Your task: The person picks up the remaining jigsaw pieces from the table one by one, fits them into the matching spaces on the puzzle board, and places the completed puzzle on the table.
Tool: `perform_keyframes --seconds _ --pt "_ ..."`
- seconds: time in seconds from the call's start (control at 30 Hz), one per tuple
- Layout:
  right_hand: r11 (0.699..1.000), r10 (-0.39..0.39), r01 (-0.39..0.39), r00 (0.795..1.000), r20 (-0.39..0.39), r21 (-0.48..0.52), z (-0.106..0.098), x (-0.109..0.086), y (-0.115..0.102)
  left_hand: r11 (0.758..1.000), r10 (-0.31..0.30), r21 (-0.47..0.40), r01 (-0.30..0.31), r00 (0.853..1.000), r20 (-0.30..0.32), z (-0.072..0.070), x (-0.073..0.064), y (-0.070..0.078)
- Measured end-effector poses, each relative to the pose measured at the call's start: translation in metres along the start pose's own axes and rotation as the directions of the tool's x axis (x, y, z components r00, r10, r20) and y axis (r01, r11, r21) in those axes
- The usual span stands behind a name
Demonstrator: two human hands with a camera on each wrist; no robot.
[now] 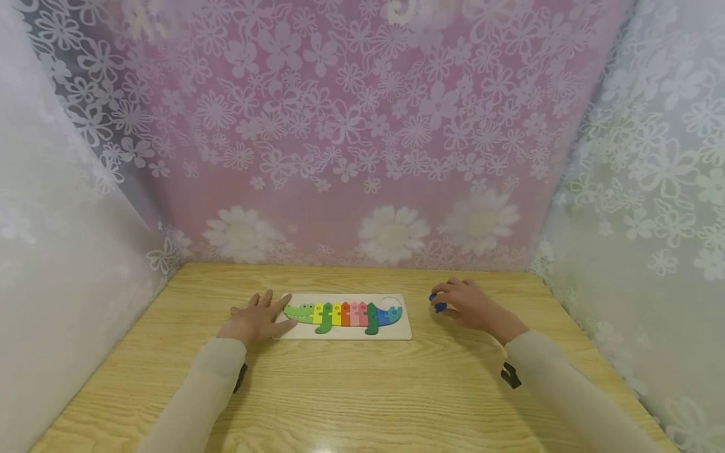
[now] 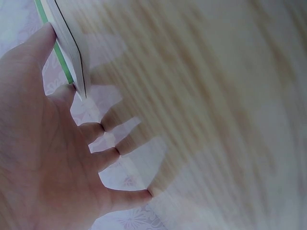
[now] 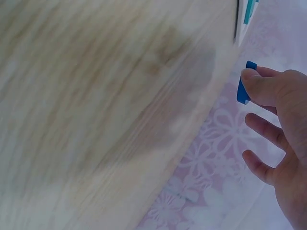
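Observation:
A pale wooden puzzle board (image 1: 345, 336) lies on the table, carrying a crocodile (image 1: 345, 314) made of colourful interlocking pieces. My left hand (image 1: 255, 319) is spread at the board's left end, thumb and forefinger on it over the crocodile's head side, the other fingertips on the table. To the right of the board, my right hand (image 1: 466, 305) pinches a small blue puzzle piece (image 3: 243, 90) between thumb and forefinger, above the table. Its other fingers are spread apart in the right wrist view. A curled outline shows on the board above the blue tail pieces (image 1: 391, 314).
The wood-grain table (image 1: 351, 390) runs back to a pink flower-patterned curtain (image 1: 340, 157). Pale flowered curtains hang at the left and right sides. A dark strap (image 1: 510, 375) sits at the right sleeve, another (image 1: 240, 378) at the left.

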State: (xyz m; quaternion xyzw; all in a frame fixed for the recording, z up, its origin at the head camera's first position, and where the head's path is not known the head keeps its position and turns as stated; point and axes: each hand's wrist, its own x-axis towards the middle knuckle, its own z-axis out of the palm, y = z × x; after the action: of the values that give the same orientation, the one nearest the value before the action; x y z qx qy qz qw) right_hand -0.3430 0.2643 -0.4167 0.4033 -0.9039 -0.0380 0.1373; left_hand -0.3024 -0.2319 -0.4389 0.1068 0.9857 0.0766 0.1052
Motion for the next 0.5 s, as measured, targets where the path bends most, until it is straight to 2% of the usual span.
perform_keyframes --seconds 0.5 --pt "0.999 -0.022 0.02 0.999 0.043 0.043 -0.002 0.047 -0.017 1.0 -0.009 -0.014 0.009 1.0 -0.003 0.002 0.005 -0.001"
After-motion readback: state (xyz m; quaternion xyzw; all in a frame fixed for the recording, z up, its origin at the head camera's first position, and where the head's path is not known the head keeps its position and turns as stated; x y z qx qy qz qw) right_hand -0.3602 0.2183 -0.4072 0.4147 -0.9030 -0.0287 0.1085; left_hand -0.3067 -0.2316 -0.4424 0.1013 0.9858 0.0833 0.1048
